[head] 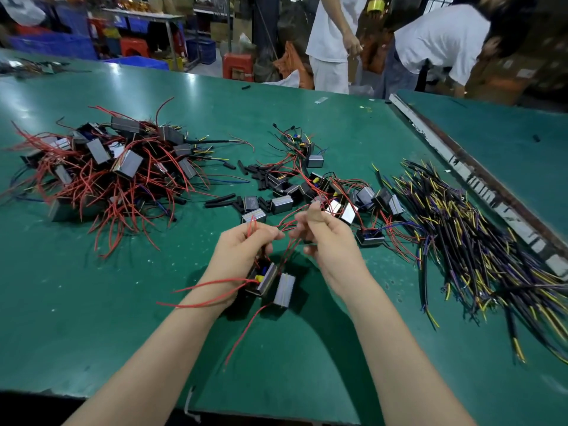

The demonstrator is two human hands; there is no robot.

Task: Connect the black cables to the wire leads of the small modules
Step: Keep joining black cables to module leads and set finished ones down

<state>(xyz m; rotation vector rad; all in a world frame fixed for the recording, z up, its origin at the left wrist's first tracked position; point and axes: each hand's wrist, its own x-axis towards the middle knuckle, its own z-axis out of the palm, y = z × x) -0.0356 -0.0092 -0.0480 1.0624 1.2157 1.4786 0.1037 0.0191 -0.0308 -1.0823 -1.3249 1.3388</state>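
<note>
So, far left on the green table [92,302] there's a big messy heap of modules [101,167] with red leads sticking out every which way. Moving in, a scatter of short black sleeve pieces [261,176] lies near the middle, with a smaller bunch of loose modules [322,198] just past the hands.

Front and centre, the left hand [246,241] has its fingers curled and is pinching thin red wire leads [252,224] between thumb and fingertips. A small module [261,279] hangs right below that hand, open side showing yellow and blue parts, and a second module [284,290] sits just beside it, with more red leads trailing across the left wrist and down toward the table edge. The right hand [325,238] is curled too, thumb up, pinching red leads that run over to the left hand. Can't tell exactly which module each lead belongs to.

Off to the right, the black cables [479,247] lie in a big fanned pile with yellow and blue tips, well apart from both hands. At the back, two people in white shirts [338,26] stand past the table.
</note>
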